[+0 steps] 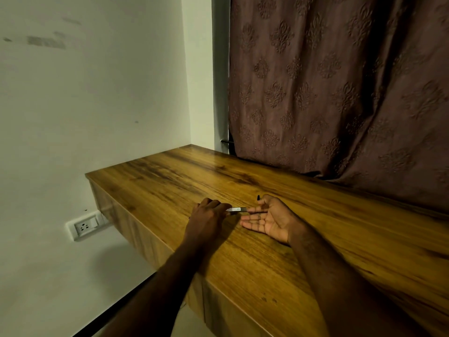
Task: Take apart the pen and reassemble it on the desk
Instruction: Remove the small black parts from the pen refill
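Note:
A slim pen barrel (237,209) with a pale label sticks out to the right of my left hand (206,218), whose fingers are closed around its left end just above the wooden desk (267,263). My right hand (269,218) lies palm up on the desk with fingers spread, its fingertips touching or nearly touching the barrel's free end. A small black pen part (258,197) lies on the desk just behind my right thumb. The part of the pen inside my left fist is hidden.
A white wall with a socket plate (85,226) runs along the left, below desk height. A brown patterned curtain (340,93) hangs behind the desk's far edge. The desk's front edge (155,242) drops off at my left forearm.

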Action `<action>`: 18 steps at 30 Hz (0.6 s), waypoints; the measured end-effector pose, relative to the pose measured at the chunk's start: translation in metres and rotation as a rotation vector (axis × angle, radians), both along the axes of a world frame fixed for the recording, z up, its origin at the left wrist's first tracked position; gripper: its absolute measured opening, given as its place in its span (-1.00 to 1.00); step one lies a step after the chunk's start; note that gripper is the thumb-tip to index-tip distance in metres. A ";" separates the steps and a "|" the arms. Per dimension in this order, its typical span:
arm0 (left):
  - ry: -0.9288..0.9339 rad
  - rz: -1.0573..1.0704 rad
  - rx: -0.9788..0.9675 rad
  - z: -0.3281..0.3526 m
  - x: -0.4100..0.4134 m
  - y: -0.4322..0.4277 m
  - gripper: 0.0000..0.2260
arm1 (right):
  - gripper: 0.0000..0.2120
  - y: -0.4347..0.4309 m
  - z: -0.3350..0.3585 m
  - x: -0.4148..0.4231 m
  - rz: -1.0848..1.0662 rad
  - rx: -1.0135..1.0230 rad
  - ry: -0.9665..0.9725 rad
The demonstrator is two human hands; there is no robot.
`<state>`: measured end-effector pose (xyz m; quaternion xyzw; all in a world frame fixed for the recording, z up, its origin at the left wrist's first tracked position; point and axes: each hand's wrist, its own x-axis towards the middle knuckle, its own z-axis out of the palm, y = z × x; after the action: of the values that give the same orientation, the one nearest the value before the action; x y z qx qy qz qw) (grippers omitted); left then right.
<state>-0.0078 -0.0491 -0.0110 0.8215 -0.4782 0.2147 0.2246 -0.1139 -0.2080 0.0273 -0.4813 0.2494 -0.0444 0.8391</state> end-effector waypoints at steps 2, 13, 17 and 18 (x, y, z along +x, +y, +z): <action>-0.003 0.002 0.000 -0.001 0.001 0.000 -0.47 | -0.62 0.000 0.000 0.000 -0.011 -0.010 -0.015; 0.021 -0.011 -0.092 0.006 -0.008 0.003 -0.38 | -0.74 0.002 -0.002 -0.007 -0.027 -0.089 -0.106; 0.036 -0.003 -0.126 0.006 -0.008 0.003 -0.32 | -0.82 0.002 -0.004 -0.007 -0.074 -0.175 -0.126; 0.036 -0.003 -0.129 0.006 -0.008 0.003 -0.34 | -0.83 0.003 -0.003 -0.007 -0.087 -0.188 -0.136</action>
<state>-0.0154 -0.0462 -0.0049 0.8084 -0.4604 0.2299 0.2859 -0.1206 -0.2054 0.0239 -0.5424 0.2072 -0.1366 0.8026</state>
